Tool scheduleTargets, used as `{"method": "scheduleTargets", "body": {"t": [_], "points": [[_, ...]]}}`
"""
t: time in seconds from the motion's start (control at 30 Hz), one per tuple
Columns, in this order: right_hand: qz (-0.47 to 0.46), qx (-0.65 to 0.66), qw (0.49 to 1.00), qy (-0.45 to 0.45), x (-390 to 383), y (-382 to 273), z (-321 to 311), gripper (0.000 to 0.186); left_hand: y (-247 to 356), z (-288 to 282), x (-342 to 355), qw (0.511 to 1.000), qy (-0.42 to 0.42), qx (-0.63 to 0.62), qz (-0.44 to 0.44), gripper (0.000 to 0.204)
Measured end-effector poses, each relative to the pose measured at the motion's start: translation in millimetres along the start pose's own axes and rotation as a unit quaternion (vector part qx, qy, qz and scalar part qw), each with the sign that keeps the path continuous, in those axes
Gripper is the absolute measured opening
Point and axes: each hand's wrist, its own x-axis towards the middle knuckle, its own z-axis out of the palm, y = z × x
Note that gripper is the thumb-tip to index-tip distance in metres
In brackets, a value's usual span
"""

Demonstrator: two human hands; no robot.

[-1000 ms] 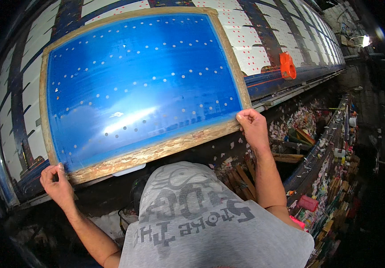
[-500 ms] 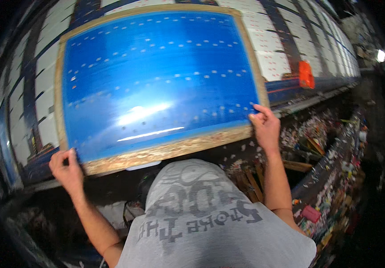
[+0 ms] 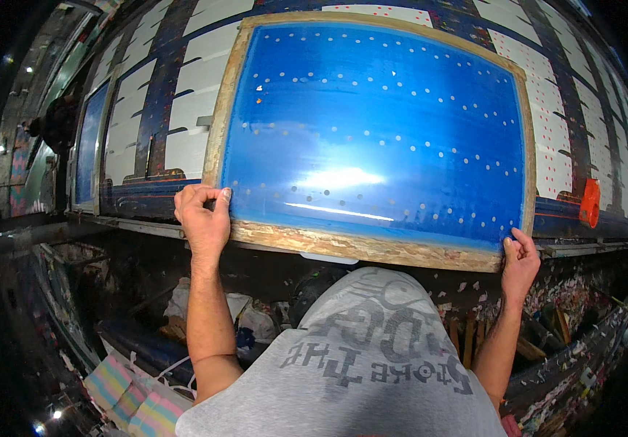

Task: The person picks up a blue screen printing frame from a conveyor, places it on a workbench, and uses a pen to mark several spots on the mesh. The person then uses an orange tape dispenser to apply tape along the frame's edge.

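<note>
A screen-printing frame point(image 3: 357, 246) with a worn wooden border lies before me. Its taut blue mesh point(image 3: 401, 109) carries rows of small pale dots and a bright glare. At the near left corner, my left hand point(image 3: 203, 218) pinches the wood between thumb and fingers. My right hand point(image 3: 520, 266) holds the near right corner, fingertips on the edge of the mesh. Under and around the frame, white sheets point(image 3: 196, 116) lie in columns on a long dark table; some bear small red dots.
An orange plastic piece point(image 3: 589, 204) sits at the table's near edge to the right. Another blue-meshed frame point(image 3: 89, 149) stands at far left. Beside me are a striped cloth point(image 3: 135, 397), crumpled pale bags point(image 3: 255, 320) and a littered floor. A metal rail point(image 3: 139, 224) runs along the table edge.
The whole view has swung to the left, so the frame, table and orange piece appear farther right and lower. Both hands keep hold of the same corners.
</note>
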Motion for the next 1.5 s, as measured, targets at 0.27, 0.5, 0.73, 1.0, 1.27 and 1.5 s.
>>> {"method": "scheduleTargets", "body": {"t": [0.27,0.5,0.73,1.0,1.27,1.5], "points": [[-0.008,0.001,1.0,0.014,2,2,2,0.031,2,-1,-4,1.0,0.003,0.004,0.004,0.014],[-0.008,-0.023,1.0,0.012,6,5,2,0.031,7,-2,-3,0.999,0.025,0.01,0.019,0.016],[-0.018,0.01,1.0,0.011,7,8,3,0.032,5,0,-2,0.999,0.018,0.028,0.017,0.014],[-0.007,-0.006,1.0,0.016,5,-1,5,0.029,-2,2,-1,1.0,-0.011,0.022,-0.005,0.014],[-0.031,-0.015,0.999,0.023,3,-11,12,0.027,-8,4,2,0.999,0.007,0.026,0.048,0.013],[-0.035,0.019,0.999,0.017,4,-3,15,0.031,-19,9,1,0.999,0.006,0.013,0.048,0.015]]}}
